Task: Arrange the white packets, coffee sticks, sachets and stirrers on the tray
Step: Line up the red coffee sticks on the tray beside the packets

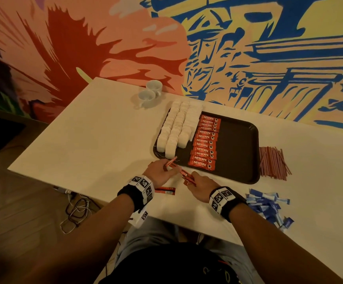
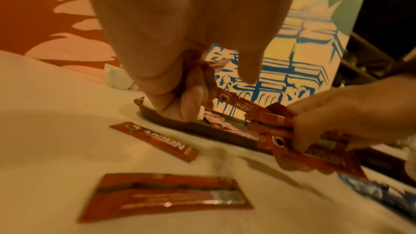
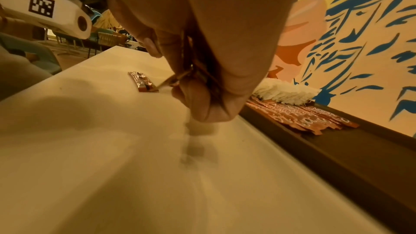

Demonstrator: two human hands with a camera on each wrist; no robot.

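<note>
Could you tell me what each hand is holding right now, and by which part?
The left hand pinches one red coffee stick near its lower end. The right hand grips a bundle of coffee sticks by one end.

left grip point(image 2: 180, 84) seemingly pinching coffee stick point(image 2: 238, 102)

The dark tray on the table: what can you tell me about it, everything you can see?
The tray is dark brown, rectangular with rounded corners and a low raised rim, plastic by its look. It lies flat on the white table. Rows of white packets cover its left part, overhanging the edge, and a neat column of red coffee sticks lies beside them. Its right half is bare. The stirrers lie on the table along its right edge. Both hands work near its near-left corner.
</note>
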